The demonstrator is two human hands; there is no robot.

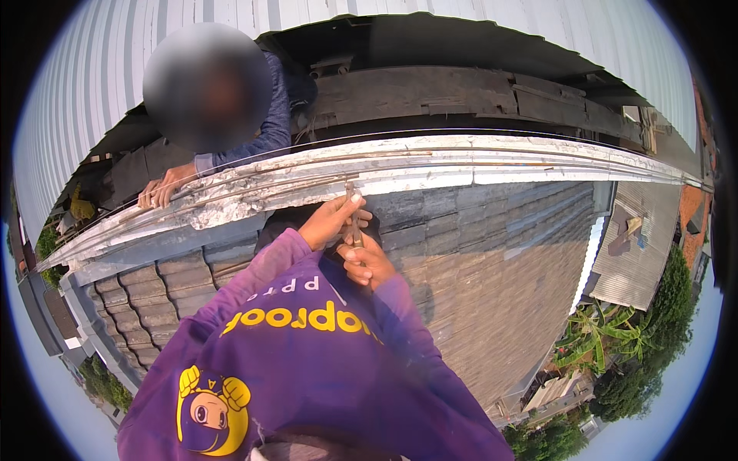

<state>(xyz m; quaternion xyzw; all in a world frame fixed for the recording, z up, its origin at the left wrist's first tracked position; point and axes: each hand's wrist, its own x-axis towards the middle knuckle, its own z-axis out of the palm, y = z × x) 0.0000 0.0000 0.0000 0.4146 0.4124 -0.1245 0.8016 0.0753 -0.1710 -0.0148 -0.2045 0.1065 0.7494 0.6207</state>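
In front of my chest, beside the rough white wall top (477,161), my two hands are close together. My left hand (332,221) pinches a slim, greyish-brown metal tool (357,233) near its upper part. Lower on the same tool, the fingers of my right hand (367,263) are closed around its end. Its upper tip points toward the wall edge; its exact kind is too small to make out. Thin metal rods (307,184) lie lengthwise along the wall top, just beyond my hands.
Across the wall, another person's hand (167,184) rests on its edge, with a blue denim sleeve (265,138). Corrugated white roofing (92,100) overhangs at the far side. Sloping roof tiles (477,284) spread below and right. Trees (638,369) and lower roofs show beyond.
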